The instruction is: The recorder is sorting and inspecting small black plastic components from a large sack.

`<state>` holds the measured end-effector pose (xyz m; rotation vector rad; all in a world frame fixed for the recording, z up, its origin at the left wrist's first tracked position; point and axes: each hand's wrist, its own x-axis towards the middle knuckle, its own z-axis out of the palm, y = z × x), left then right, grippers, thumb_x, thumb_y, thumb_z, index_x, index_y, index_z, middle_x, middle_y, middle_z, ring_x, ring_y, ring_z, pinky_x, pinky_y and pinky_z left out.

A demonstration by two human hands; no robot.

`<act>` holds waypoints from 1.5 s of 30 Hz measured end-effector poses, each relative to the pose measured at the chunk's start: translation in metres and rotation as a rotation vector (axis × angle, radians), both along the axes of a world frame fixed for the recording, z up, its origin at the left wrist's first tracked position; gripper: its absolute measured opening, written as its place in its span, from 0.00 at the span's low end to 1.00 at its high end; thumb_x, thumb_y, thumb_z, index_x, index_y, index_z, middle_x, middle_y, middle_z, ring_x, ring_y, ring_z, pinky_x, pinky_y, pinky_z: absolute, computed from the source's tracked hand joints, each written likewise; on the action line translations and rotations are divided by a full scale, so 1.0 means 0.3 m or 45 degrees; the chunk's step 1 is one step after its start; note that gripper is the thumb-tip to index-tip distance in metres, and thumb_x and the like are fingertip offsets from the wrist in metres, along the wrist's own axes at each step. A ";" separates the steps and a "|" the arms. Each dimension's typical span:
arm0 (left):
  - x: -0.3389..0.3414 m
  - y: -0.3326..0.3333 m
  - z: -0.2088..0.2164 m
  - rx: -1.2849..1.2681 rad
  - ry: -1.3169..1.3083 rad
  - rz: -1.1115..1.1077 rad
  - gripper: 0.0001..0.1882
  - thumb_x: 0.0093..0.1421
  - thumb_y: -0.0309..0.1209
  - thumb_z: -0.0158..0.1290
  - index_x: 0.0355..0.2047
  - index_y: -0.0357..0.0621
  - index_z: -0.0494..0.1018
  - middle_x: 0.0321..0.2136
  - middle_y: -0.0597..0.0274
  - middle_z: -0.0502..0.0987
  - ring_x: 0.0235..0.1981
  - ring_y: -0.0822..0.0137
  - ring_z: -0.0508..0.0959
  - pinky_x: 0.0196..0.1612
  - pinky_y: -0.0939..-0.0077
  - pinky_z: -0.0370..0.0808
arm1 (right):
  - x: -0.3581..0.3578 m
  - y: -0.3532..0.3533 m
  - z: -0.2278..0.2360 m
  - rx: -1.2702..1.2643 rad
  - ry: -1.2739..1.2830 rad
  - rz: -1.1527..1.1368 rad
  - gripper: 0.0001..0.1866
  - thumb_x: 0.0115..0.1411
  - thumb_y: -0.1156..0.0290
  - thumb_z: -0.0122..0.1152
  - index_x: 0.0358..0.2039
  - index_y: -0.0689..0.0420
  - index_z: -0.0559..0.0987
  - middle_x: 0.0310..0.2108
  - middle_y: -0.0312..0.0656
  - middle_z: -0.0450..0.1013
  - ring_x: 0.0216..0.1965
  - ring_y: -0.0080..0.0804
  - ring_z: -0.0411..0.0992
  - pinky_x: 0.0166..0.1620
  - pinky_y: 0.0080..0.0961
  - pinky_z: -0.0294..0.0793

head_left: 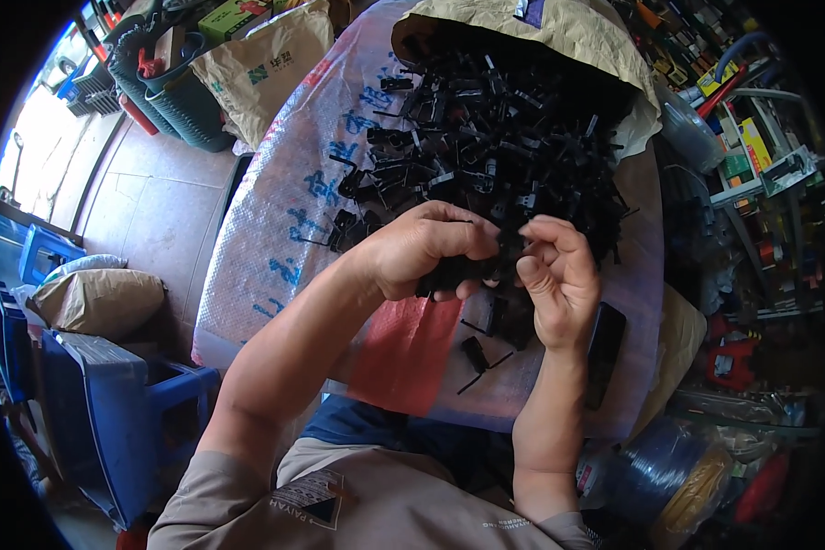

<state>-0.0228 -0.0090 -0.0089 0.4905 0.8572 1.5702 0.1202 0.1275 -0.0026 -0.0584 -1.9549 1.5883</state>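
My left hand (431,247) is closed round a small black plastic part (463,272), its thumb lying along the top. Facing it, my right hand (564,284) has its fingers curled in, thumb and forefinger bent toward the dark gap between the hands; what they pinch there blends into the black behind. Beyond both hands spreads a big heap of similar black parts (486,137), several with thin rods and shiny metal bits. Nearer to me, a loose black part (477,353) with a thin rod lies on the woven plastic sheet (321,266).
A brown paper sack (559,27) gapes over the heap's far side. To the right of my right hand lies a flat black object (607,344). Blue plastic stools (101,394) stand at left, crowded shelves (752,165) at right, and a wrapped spool (660,467) sits at lower right.
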 end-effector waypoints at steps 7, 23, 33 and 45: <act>0.007 0.001 0.009 -0.076 0.100 -0.026 0.11 0.60 0.33 0.54 0.35 0.35 0.77 0.25 0.59 0.78 0.19 0.74 0.75 0.19 0.83 0.69 | 0.001 0.035 -0.018 0.181 -0.026 0.013 0.05 0.63 0.74 0.60 0.36 0.62 0.76 0.38 0.37 0.72 0.33 0.18 0.67 0.36 0.13 0.66; 0.096 0.043 -0.013 0.147 0.633 0.560 0.06 0.59 0.23 0.55 0.34 0.32 0.75 0.25 0.59 0.79 0.29 0.74 0.78 0.34 0.78 0.76 | -0.028 -0.004 -0.044 -0.308 0.017 -0.091 0.05 0.60 0.79 0.55 0.37 0.62 0.74 0.41 0.42 0.73 0.27 0.19 0.71 0.32 0.16 0.72; 0.102 0.046 -0.050 0.213 0.948 0.624 0.06 0.62 0.20 0.52 0.39 0.31 0.72 0.28 0.57 0.78 0.31 0.69 0.80 0.35 0.76 0.78 | -0.031 -0.029 -0.054 -0.381 0.058 -0.138 0.03 0.60 0.80 0.54 0.35 0.62 0.73 0.39 0.41 0.72 0.25 0.15 0.68 0.28 0.14 0.68; -0.064 0.010 -0.008 0.405 -0.602 0.540 0.09 0.59 0.31 0.52 0.39 0.42 0.72 0.38 0.50 0.77 0.41 0.51 0.81 0.30 0.63 0.83 | 0.095 -0.105 0.111 0.932 -0.859 0.138 0.15 0.46 0.72 0.71 0.28 0.61 0.72 0.20 0.43 0.73 0.22 0.35 0.76 0.26 0.29 0.72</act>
